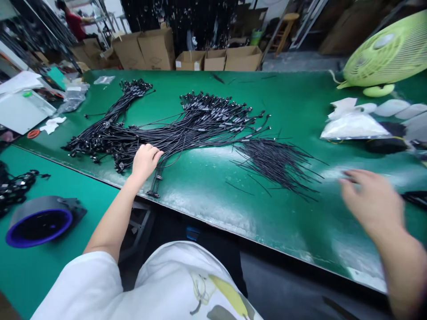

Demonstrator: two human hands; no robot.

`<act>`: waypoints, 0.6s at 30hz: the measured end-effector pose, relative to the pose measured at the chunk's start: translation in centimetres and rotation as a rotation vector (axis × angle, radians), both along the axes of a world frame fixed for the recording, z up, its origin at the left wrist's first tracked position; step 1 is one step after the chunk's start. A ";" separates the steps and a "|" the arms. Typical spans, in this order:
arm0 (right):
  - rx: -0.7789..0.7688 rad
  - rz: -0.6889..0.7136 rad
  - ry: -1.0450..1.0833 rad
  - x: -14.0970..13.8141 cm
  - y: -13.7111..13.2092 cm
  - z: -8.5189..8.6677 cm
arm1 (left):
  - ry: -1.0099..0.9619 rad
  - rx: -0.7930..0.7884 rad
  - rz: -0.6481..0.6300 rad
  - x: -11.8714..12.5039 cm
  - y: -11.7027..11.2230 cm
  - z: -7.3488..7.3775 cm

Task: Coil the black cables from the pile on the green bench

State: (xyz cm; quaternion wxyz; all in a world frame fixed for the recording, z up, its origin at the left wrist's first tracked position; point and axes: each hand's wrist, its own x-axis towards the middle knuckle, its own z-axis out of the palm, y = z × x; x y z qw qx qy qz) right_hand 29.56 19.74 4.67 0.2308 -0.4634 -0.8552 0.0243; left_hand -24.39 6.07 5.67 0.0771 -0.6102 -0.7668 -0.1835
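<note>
My left hand (146,161) is closed at the front of a pile of thin black cables (187,135), fingers curled on a cable. A loop of cable comes out beside it, and a few connector ends (153,193) hang down toward the table's front edge. To the right of the pile lies a loose heap of thin black strands (276,162), probably short wires or ties. My right hand (373,200) is above the table right of that heap, smeared by motion; its fingers look bent, and whether anything is in them cannot be made out.
A second cable bundle (133,89) lies at the back left. A clear bag of white material (353,126) and a green fan (387,49) stand at the right. A purple-rimmed black ring (40,222) is at left. Cardboard boxes (155,49) line the back; a person (76,22) sits beyond.
</note>
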 end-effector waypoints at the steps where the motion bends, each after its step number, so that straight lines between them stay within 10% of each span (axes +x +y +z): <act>1: -0.018 -0.022 0.009 -2.1 0.3 -0.2 | 0.004 0.013 -0.042 -0.5 1.2 0.5; 11: -0.037 0.341 -0.288 -30.9 7.2 1.2 | 0.067 -0.287 0.102 -10.7 14.5 1.7; 18: 0.071 0.334 -0.404 -37.3 12.8 -0.7 | -0.007 -0.303 -0.037 -14.5 17.4 -1.4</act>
